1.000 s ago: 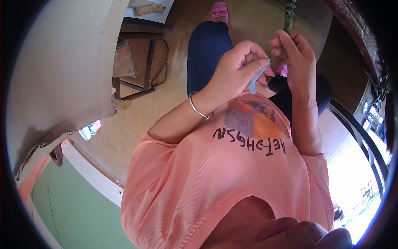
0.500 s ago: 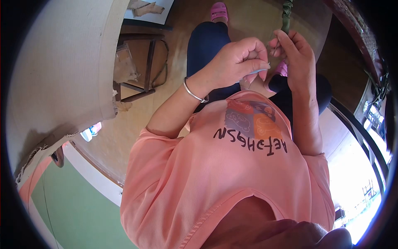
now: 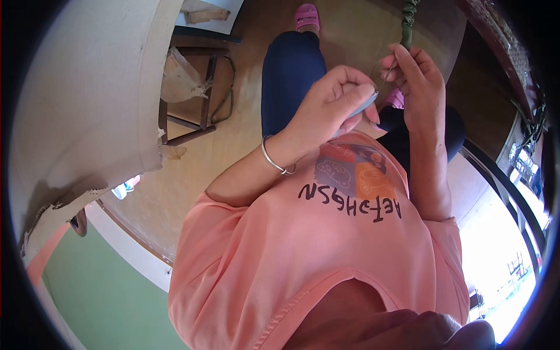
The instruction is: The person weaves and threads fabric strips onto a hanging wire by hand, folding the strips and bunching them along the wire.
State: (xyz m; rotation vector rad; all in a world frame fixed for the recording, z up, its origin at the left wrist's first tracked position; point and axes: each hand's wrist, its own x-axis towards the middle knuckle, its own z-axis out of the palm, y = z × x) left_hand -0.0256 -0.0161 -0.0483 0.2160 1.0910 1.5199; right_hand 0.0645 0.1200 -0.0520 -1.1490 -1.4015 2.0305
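My left hand (image 3: 337,100), with a silver bangle on its wrist, pinches a small grey-blue strip (image 3: 364,107) between thumb and fingers. A thin, dark, wire-like line runs from near those fingertips up to my right hand (image 3: 419,76). The thumb and index finger of my right hand are closed at the lower end of a green gathered fabric piece (image 3: 407,32), which hangs from the top edge of the view. The other right fingers are loosely curled. Both hands are in front of my torso, a little apart.
A dark-framed stool (image 3: 205,93) with torn brown material stands at the upper left. A large pale panel (image 3: 87,87) with a ragged lower edge fills the left side. At the right are a dark frame edge (image 3: 507,52) and dark rails (image 3: 496,175).
My left hand has dipped slightly and tilted, and more of the grey-blue strip shows than half a second ago. My right hand stays nearly in place at the green fabric.
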